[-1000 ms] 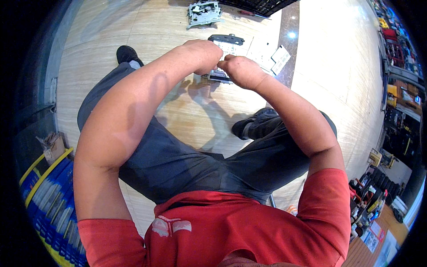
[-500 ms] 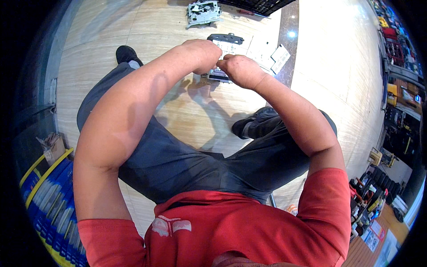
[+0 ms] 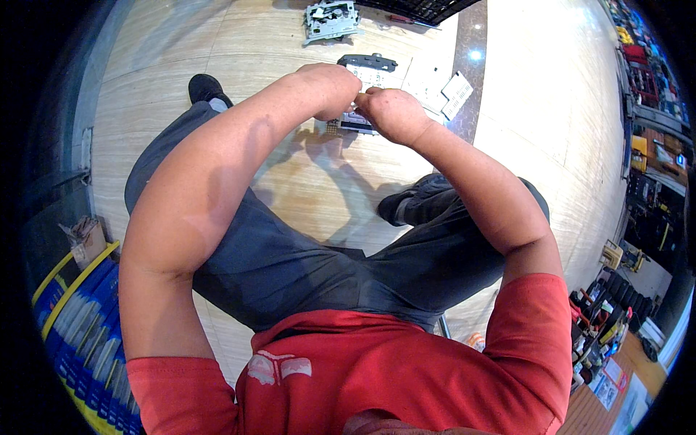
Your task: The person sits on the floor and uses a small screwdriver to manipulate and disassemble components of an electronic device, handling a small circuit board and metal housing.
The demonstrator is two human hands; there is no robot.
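An opened electronic unit (image 3: 357,125) with a metal chassis and a dark front panel (image 3: 368,63) lies on the floor ahead of me. It looks like a car stereo. Over its middle my hands meet, fingertips almost touching. My left hand (image 3: 333,88) is closed, its fingers curled down and mostly hidden behind its back. My right hand (image 3: 395,114) is closed too, thumb and fingers pinched at the unit's centre. What either one pinches is too small or hidden to make out. Beside the right hand lies a pale metal cover plate (image 3: 428,81) with a white label.
A silver disc-drive-like mechanism (image 3: 332,22) lies farther off. Near it are a red-handled screwdriver (image 3: 401,19) and a black crate (image 3: 424,7). A dark floor strip (image 3: 470,69) runs along the right. Blue items in a yellow rack (image 3: 83,326) stand at lower left; tool-filled shelves (image 3: 656,159) line the right.
My right hand has shifted very slightly at the fingertips. My left hand and the unit stay where they were.
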